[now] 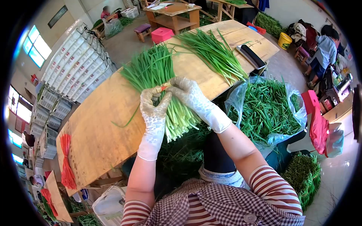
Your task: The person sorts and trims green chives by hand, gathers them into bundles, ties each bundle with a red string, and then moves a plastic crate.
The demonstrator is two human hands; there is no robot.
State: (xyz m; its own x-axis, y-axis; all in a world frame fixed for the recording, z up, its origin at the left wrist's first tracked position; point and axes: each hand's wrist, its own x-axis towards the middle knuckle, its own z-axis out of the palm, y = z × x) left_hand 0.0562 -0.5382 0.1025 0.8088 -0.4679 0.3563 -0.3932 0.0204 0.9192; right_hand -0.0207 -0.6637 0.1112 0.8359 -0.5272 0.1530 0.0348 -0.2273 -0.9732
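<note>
A thick bundle of green stalks (151,67) lies across the wooden table, its pale cut ends pointing toward my body. Both hands wear patterned white gloves with stained fingers. At the bundle's middle, my left hand (155,101) and my right hand (184,92) nearly meet, their fingers pinched on a short red tie (163,88) that shows between them on top of the stalks. A looser pile of green stalks (213,52) rests further back to the right. Red ties (66,162) lie bunched at the table's left end.
A phone-like dark device (250,56) lies on the table's right part. Beside the table, a clear plastic bag (298,107) holds green trimmings. Stacked white crates (71,56) stand at left. Another person (325,52) bends over at the right; a pink stool (162,35) stands behind the table.
</note>
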